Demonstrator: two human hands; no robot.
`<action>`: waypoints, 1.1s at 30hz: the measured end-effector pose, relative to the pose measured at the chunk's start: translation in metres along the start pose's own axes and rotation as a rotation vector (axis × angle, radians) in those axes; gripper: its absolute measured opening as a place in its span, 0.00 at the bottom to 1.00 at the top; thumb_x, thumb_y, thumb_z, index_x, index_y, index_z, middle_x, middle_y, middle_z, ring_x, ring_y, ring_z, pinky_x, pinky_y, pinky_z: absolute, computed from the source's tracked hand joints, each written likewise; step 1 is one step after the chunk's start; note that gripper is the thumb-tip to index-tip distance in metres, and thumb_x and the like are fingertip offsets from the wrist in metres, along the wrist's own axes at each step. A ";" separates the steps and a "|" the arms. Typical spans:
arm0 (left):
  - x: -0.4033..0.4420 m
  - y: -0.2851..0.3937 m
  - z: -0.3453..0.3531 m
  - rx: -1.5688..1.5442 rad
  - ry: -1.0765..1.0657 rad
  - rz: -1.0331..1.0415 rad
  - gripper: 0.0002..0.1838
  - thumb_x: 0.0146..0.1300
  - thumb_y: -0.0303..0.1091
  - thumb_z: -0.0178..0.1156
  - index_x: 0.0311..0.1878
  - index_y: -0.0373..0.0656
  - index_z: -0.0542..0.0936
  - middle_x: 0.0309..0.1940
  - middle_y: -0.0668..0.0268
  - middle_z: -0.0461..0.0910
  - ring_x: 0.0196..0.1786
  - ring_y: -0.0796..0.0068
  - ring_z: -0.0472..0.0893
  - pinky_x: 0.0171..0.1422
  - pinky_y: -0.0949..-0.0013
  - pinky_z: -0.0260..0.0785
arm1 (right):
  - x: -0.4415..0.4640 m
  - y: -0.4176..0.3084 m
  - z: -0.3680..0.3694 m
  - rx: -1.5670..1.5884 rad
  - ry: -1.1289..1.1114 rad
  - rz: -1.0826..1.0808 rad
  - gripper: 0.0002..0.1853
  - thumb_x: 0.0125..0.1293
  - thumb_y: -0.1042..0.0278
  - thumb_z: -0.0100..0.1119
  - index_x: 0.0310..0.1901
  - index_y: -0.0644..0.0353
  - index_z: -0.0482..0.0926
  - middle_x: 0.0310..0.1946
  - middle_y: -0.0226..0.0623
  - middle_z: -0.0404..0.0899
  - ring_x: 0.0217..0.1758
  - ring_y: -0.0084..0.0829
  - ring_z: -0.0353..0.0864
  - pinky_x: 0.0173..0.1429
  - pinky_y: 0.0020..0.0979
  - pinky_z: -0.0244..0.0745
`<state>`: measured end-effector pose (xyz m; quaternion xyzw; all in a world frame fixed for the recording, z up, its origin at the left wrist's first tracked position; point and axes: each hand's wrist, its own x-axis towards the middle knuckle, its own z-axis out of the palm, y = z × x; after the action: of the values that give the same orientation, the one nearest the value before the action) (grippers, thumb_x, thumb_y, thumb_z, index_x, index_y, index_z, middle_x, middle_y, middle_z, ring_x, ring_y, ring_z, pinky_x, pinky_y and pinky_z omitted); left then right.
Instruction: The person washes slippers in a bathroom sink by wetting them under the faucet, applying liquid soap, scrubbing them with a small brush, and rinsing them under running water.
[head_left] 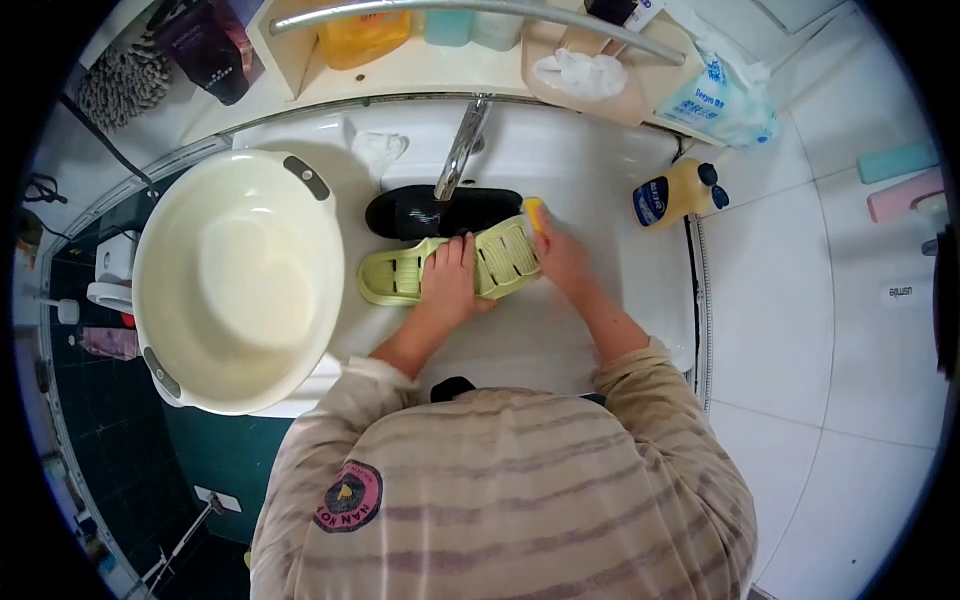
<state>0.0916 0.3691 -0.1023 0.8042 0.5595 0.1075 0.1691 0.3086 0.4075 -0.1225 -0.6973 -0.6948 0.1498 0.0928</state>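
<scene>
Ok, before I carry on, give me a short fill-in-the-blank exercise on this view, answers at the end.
1. The yellow scrubber is held in the ____ hand.
2. The light green slipper is partly covered by the ____ hand.
3. The other slipper, by the chrome faucet, is ____ in colour.
4. The large basin stands to the person's ____.

Missing words: right; left; black; left.

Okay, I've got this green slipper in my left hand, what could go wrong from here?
The green slipper might slide if your left hand loosens its grip. The cream basin seems to overhang the white sink, so a bump could tip it. The amber bottle near the sink's right edge may get knocked.
</scene>
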 end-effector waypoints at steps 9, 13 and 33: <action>-0.005 -0.016 0.004 -0.051 -0.176 -0.190 0.58 0.32 0.51 0.74 0.70 0.43 0.58 0.57 0.56 0.64 0.60 0.51 0.66 0.58 0.57 0.71 | -0.065 -0.023 0.010 0.208 -0.209 -0.305 0.25 0.72 0.53 0.42 0.68 0.51 0.63 0.30 0.49 0.80 0.32 0.45 0.81 0.41 0.46 0.74; 0.002 -0.015 -0.007 -0.127 -0.230 -0.225 0.59 0.32 0.51 0.74 0.70 0.43 0.59 0.58 0.51 0.64 0.60 0.46 0.66 0.61 0.56 0.68 | -0.040 -0.010 -0.023 0.206 -0.274 0.138 0.25 0.72 0.53 0.43 0.67 0.50 0.64 0.38 0.51 0.80 0.36 0.45 0.80 0.45 0.45 0.74; 0.000 -0.015 0.001 -0.024 -0.228 -0.197 0.60 0.32 0.49 0.74 0.72 0.48 0.56 0.54 0.56 0.64 0.59 0.54 0.67 0.58 0.58 0.72 | -0.053 -0.002 -0.013 -0.047 -0.177 -0.233 0.26 0.69 0.58 0.48 0.68 0.45 0.61 0.27 0.50 0.79 0.29 0.49 0.80 0.35 0.48 0.73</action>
<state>0.0791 0.3740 -0.1088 0.7502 0.6117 0.0051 0.2509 0.3113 0.3554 -0.1053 -0.5980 -0.7798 0.1825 0.0314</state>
